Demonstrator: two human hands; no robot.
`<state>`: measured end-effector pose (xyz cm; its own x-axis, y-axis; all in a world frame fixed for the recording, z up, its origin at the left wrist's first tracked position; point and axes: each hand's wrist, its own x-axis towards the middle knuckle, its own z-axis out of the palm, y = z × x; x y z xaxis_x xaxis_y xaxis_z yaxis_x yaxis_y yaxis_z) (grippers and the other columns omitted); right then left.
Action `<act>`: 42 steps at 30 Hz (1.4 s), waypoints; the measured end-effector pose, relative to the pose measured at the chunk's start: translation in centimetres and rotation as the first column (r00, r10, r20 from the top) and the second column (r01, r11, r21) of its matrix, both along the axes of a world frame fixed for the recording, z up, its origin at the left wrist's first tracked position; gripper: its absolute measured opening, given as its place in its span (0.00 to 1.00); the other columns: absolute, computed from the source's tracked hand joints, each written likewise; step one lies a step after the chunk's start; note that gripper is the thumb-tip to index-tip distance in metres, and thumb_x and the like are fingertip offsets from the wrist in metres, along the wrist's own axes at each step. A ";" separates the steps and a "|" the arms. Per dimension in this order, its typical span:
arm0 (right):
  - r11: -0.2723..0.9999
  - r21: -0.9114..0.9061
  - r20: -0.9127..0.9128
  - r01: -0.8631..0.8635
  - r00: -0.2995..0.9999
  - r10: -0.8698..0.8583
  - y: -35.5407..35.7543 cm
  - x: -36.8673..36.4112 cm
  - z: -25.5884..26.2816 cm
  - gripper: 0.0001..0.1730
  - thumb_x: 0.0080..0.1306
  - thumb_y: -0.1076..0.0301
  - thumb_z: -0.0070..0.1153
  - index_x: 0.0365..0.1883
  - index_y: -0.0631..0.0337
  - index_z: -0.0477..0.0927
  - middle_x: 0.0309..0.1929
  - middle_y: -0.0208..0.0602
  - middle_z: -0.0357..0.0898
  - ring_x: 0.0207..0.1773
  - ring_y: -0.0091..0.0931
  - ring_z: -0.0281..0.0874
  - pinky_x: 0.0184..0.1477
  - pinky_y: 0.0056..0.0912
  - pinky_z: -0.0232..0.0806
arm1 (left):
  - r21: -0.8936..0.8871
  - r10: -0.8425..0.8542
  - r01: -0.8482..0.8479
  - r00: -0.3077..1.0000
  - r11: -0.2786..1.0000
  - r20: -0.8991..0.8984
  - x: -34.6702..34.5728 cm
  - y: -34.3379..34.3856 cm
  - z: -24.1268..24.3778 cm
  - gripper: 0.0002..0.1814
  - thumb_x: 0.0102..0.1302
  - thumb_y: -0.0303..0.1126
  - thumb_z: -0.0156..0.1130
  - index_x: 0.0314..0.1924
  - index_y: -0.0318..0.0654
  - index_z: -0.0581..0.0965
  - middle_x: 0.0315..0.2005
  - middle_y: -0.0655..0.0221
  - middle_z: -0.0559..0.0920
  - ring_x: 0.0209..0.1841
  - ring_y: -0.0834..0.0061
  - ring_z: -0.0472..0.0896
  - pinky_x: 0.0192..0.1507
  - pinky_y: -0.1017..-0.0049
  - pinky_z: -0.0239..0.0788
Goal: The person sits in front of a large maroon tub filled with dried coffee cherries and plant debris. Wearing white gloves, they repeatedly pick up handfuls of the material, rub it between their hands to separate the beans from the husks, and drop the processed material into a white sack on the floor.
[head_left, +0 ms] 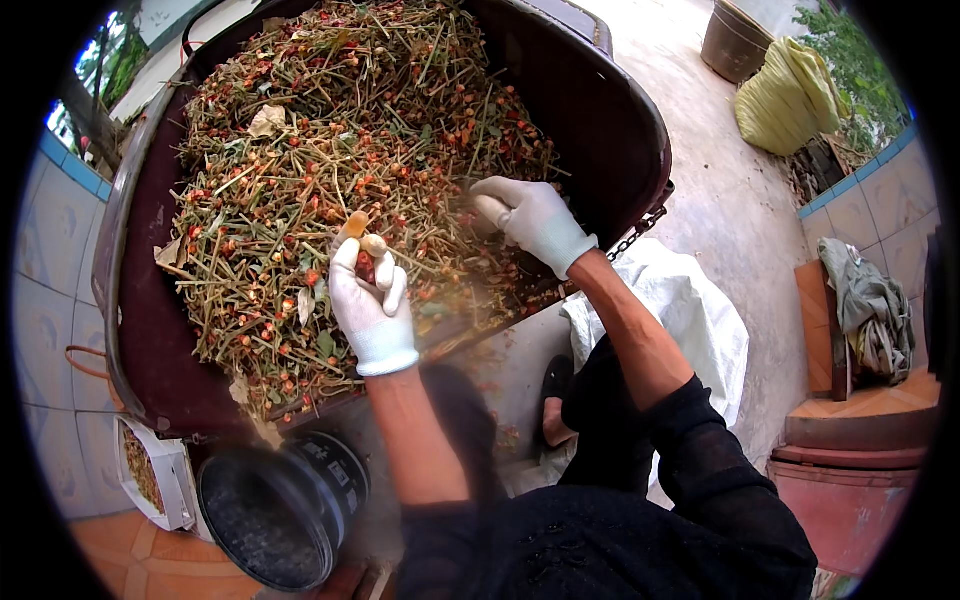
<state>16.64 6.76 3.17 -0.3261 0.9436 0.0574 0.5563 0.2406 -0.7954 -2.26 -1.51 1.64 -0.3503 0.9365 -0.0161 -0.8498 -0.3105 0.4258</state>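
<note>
My left hand [373, 304], in a white glove with yellowish finger covers, is curled around a red piece [365, 266] that looks like a dried chilli pod. It is raised over the near part of a heap of dry plant stalks [300, 180] mixed with red and orange bits and some leaves. That heap fills much of an open maroon suitcase-like shell [615, 142]. Farther right, my right hand [536, 221], also gloved, reaches over the heap's right side with thumb and forefinger pointing left. Blur around those fingertips hides whether they pinch anything.
Below the shell's near left corner, a black bucket [262, 510] lies tilted beside a white box [154, 476] holding similar bits. White sacking [675, 322] lies by my legs. A chain [637, 231] hangs at the shell's right edge. Farther off are a yellow sack [784, 97] and brown pot [735, 41].
</note>
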 end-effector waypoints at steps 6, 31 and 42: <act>0.990 0.137 0.010 -0.010 1.000 0.009 1.1 1.4 -1.1 0.10 0.64 0.67 0.57 0.42 0.60 0.82 0.32 0.38 0.83 0.30 0.22 0.79 0.34 0.25 0.70 | -0.015 -0.016 0.016 1.000 1.000 0.017 0.1 0.1 -0.2 0.15 0.72 0.28 0.44 0.51 0.28 0.73 0.29 0.64 0.79 0.18 0.84 0.64 0.10 0.86 0.54; 0.954 -0.267 -0.478 -0.134 0.878 -0.010 -2.0 -1.6 3.2 0.09 0.67 0.70 0.54 0.45 0.62 0.76 0.27 0.25 0.75 0.22 0.13 0.71 0.21 0.17 0.61 | -0.221 -0.069 -0.046 0.872 0.974 -0.485 3.1 0.2 1.3 0.12 0.72 0.35 0.50 0.47 0.36 0.75 0.24 0.73 0.78 0.13 0.90 0.68 0.09 0.89 0.51; 0.977 0.098 -0.463 -0.188 0.860 0.212 -1.8 -2.5 0.8 0.13 0.65 0.72 0.56 0.48 0.61 0.76 0.37 0.31 0.81 0.36 0.16 0.76 0.35 0.19 0.69 | -0.299 -0.121 -0.054 0.835 0.953 -0.537 4.1 0.4 0.8 0.08 0.68 0.33 0.59 0.43 0.38 0.74 0.22 0.76 0.76 0.14 0.93 0.67 0.10 0.91 0.50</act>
